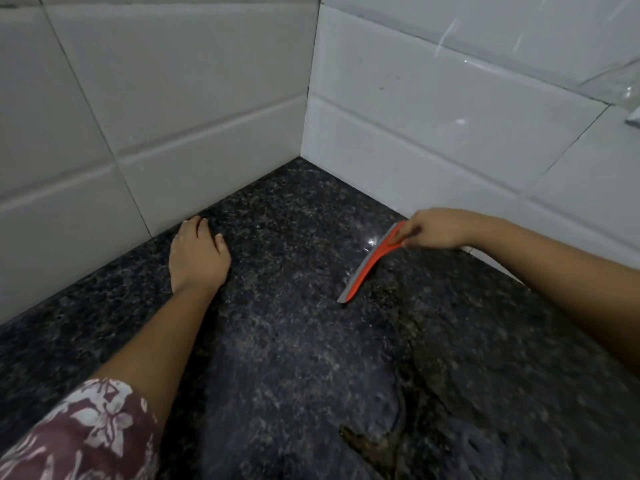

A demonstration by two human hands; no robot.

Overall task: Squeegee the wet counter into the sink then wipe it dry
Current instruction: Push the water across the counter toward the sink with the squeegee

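Dark speckled stone counter (284,341) running back into a corner between two white tiled walls (156,98). Left hand (197,258) laid palm down on the counter close to the left-hand wall, fingers straight and slightly spread, fingertips just short of the foot of the tiles, nothing held. Bare forearm stretching back from it toward the lower left, ending in a short maroon sleeve (90,434) with a pale flower print. Right hand (433,230) reaching in from the right, near the foot of the right-hand wall, fingers and thumb curled round the upper end of an orange squeegee (367,268). Squeegee slanting from that hand down and to the left across the counter, grey rubber blade along its left edge, lower tip touching the stone, well apart from the left hand; hard to tell whether the full length of the blade lies on the surface. Small bright glint of light on the stone just beside the blade, below the right hand. To the right of the squeegee and below it, a brownish wet film (433,341) with a dark, uneven edge winding down toward the bottom of the view, gathering there into a small murky puddle (367,445). Left of that edge, duller and greyer stone. At the far right edge, against the tiles, a small shiny metal piece (633,116), too blurred and cropped to name.
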